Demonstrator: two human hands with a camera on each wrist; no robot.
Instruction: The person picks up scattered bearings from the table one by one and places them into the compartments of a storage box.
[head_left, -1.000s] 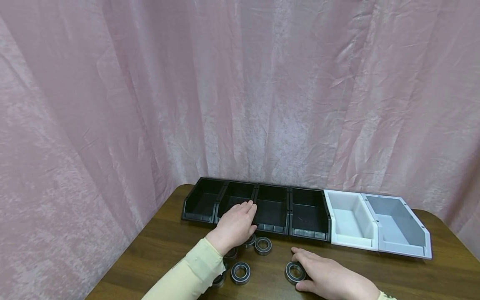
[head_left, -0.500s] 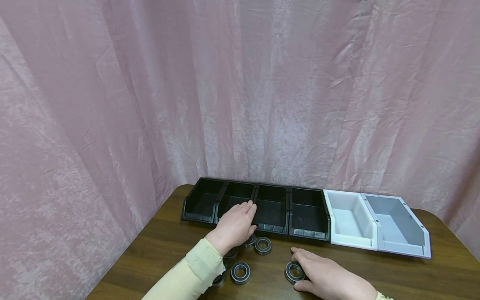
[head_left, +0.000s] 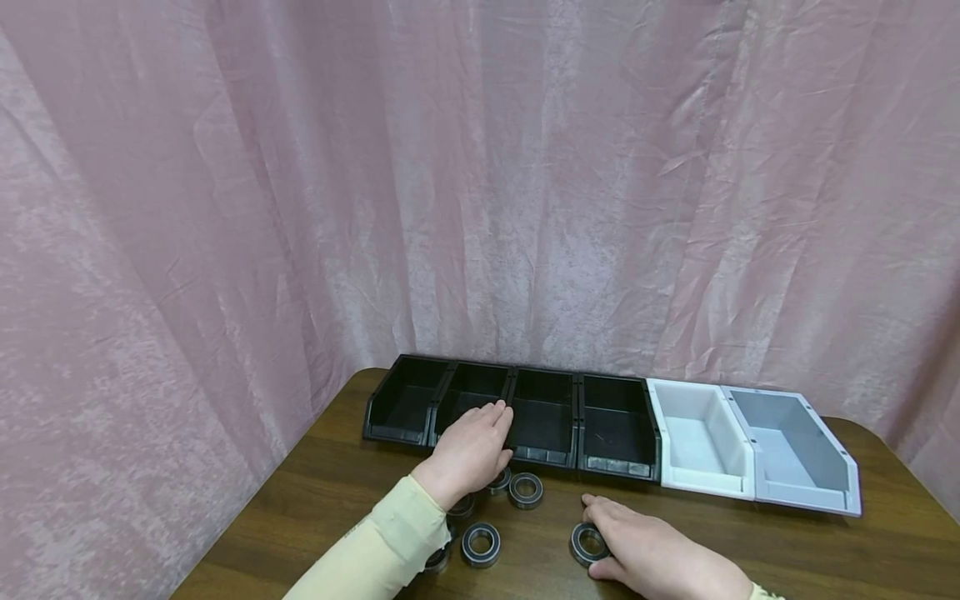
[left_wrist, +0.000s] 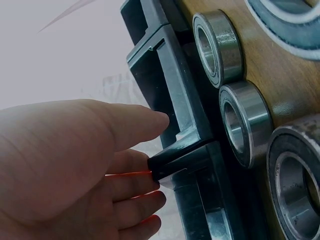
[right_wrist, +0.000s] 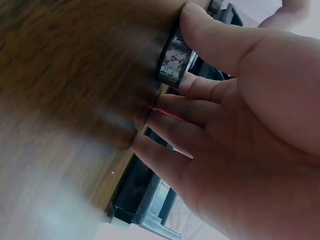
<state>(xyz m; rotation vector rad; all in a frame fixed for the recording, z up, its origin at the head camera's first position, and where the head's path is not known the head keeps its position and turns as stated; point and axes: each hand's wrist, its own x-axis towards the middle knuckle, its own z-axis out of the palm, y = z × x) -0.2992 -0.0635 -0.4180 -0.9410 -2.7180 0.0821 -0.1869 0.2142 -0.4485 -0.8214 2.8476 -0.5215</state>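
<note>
My left hand point(head_left: 467, 448) hovers at the front of the black bins point(head_left: 546, 457), fingers extended and holding nothing. In the left wrist view its thumb and fingertips overlap a bin's front edge, beside several steel ball bearings point(left_wrist: 231, 49). On the table my right hand point(head_left: 652, 552) pinches a ball bearing point(head_left: 575, 546) that lies flat, thumb on the near side and index finger on the far side. The right wrist view shows that bearing's scuffed outer ring point(right_wrist: 175, 61) between thumb and index, the other fingers stretched toward the table. More bearings sit partly hidden under my left forearm.
One bearing point(head_left: 480, 564) lies between the hands, and another point(head_left: 526, 505) lies near the bins. The row of bins continues right with a white bin point(head_left: 708, 483) and a grey bin point(head_left: 813, 497). A pink curtain point(head_left: 525, 183) hangs behind the wooden table point(head_left: 300, 483).
Both hands stay almost still. The right hand and its bearing shift very slightly left.
</note>
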